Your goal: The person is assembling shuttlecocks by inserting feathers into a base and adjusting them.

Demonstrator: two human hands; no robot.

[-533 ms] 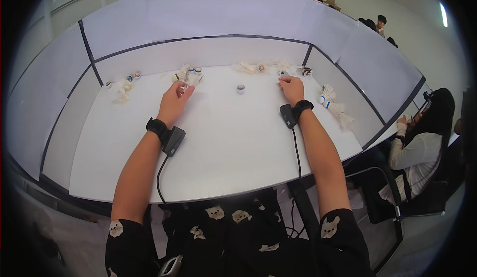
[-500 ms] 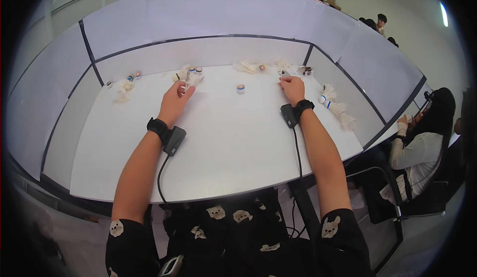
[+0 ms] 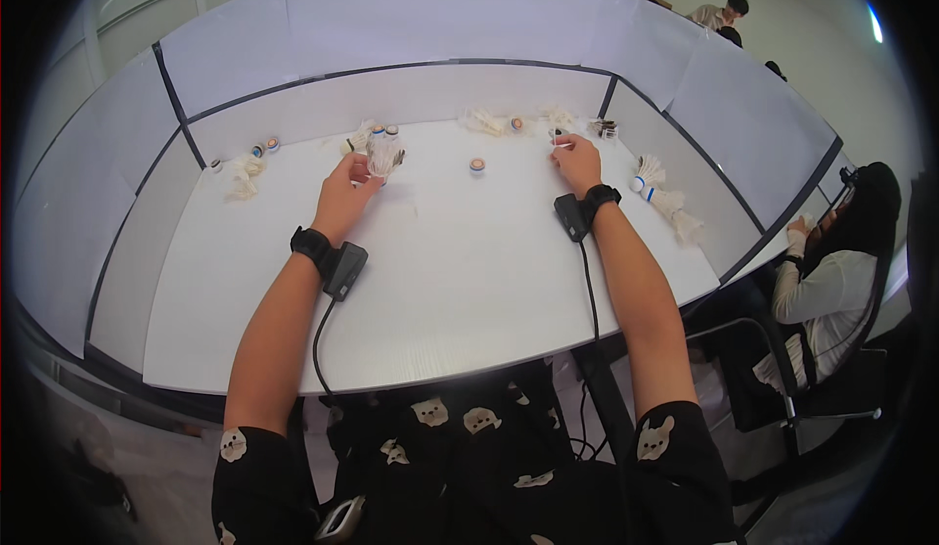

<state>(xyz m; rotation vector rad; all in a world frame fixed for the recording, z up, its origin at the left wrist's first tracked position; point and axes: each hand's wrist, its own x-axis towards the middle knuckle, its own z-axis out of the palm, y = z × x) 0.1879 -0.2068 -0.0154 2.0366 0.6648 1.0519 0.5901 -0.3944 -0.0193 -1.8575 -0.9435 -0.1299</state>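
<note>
My left hand (image 3: 344, 196) is closed on a feathered shuttlecock (image 3: 384, 158), its pale skirt between thumb and fingers, left of the table's middle. Behind it stand other shuttlecock pieces with corks, partly hidden. To the right, my right hand (image 3: 577, 164) has its fingers bent together at a small dark and pale piece (image 3: 558, 136), too small to make out. Between the hands a blue-banded cork (image 3: 477, 166) stands alone on the white table (image 3: 440, 271).
At the far left lie a feather skirt (image 3: 242, 188) and several corks. More feathers (image 3: 482, 121) lie along the back wall. On the right are shuttlecocks with blue bands (image 3: 668, 200). Pale partitions (image 3: 391, 90) enclose the table. Beyond the right partition a person (image 3: 831, 281) sits.
The shuttlecock in my left hand has turned more upright. My right hand stays in nearly the same place, its fingers still bent together.
</note>
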